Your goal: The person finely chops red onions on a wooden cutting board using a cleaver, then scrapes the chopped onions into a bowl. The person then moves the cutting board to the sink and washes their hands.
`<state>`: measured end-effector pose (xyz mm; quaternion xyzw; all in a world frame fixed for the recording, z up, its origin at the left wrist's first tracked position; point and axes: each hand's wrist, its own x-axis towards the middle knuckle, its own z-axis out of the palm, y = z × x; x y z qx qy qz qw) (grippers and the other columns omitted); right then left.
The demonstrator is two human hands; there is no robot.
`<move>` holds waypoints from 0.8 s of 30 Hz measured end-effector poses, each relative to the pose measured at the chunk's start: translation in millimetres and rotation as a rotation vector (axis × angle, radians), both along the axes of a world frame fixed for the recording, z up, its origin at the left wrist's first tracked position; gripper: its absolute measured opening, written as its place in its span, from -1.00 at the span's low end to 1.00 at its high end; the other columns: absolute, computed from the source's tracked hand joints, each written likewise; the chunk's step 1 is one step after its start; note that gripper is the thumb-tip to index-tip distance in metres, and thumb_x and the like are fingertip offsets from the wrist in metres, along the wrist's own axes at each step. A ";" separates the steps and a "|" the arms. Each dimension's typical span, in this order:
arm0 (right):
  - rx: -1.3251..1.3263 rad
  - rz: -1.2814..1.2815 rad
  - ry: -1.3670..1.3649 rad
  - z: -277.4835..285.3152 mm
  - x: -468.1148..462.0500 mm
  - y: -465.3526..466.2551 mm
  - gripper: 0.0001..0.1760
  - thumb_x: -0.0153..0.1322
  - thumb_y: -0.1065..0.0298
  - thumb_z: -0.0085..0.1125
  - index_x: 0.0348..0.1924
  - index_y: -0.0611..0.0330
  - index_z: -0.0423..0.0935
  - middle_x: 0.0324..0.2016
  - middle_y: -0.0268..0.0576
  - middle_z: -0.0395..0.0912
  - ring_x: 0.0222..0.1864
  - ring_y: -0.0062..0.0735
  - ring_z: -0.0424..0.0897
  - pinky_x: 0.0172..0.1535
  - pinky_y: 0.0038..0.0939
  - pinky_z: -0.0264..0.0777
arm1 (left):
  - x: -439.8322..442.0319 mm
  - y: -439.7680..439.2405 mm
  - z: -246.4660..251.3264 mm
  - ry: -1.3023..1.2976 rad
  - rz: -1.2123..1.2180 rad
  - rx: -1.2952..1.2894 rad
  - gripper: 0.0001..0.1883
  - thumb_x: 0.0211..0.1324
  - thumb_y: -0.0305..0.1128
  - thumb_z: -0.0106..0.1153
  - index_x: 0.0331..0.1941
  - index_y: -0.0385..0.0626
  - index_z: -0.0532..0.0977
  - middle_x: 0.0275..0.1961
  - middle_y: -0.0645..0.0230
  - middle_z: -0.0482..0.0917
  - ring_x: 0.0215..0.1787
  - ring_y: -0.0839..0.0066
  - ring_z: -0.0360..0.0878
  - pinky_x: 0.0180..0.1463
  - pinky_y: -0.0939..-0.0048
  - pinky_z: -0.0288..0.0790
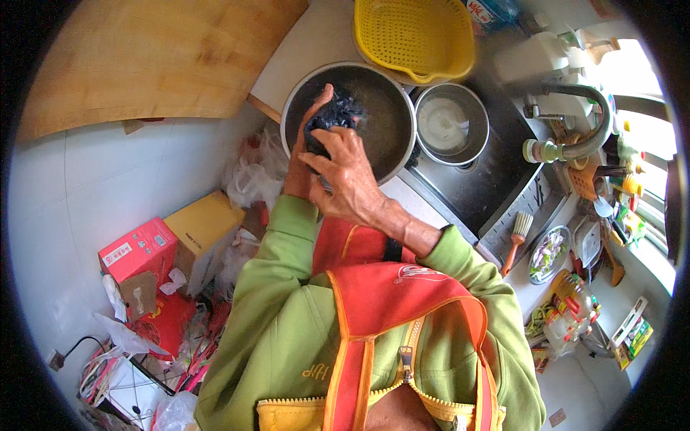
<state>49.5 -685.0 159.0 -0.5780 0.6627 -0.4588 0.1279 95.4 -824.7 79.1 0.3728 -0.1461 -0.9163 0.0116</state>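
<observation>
A dark, wet, ruffled clump [333, 116], possibly wood ear fungus, is held over a large round metal basin [385, 140] of murky water. My left hand [308, 134] supports it from the left, its thumb or finger pointing up and its palm partly hidden. My right hand [342, 167] presses on the clump's near side with bent fingers. To the right of the basin, a smaller metal pot [452, 126] holds some liquid with a pale bottom showing.
Behind the basin stands a yellow plastic colander [415, 37]. A steel sink [458, 188] with a flexible faucet [593, 108] lies right, near a brush [520, 231] and a bowl of sliced purple-white vegetables [549, 256]. A wooden board [161, 59] extends at upper left.
</observation>
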 end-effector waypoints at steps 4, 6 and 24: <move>0.002 -0.107 -0.007 -23.3 1.1 -12.5 -0.66 0.24 0.14 0.32 -0.20 0.12 0.61 -0.06 0.06 0.43 0.02 0.10 0.37 0.08 0.06 0.27 | -2.9 40.1 21.3 0.117 0.293 -0.204 -0.70 0.32 -0.04 0.19 -0.13 -0.01 0.59 -0.28 0.40 0.64 -0.25 0.50 0.63 -0.09 0.37 0.57; 0.137 -0.183 -0.026 -33.4 -11.7 -23.6 -0.66 0.27 0.07 0.32 -0.26 0.09 0.53 -0.11 0.10 0.41 -0.02 0.11 0.38 0.04 0.02 0.30 | -13.0 53.9 5.3 0.203 0.488 -0.125 -0.70 0.31 -0.09 0.20 -0.05 -0.01 0.56 -0.24 0.37 0.61 -0.16 0.46 0.62 0.00 0.37 0.55; 0.735 -0.078 0.151 -77.4 -76.7 11.5 -0.08 0.34 0.08 0.32 0.40 0.22 0.03 -0.04 0.54 0.38 -0.34 0.38 0.66 -0.24 -0.04 0.63 | 23.3 20.6 29.6 -0.267 0.434 -0.717 -0.45 0.22 -0.53 0.13 0.30 -0.29 0.28 0.34 0.06 0.31 0.29 0.17 0.39 0.33 0.07 0.41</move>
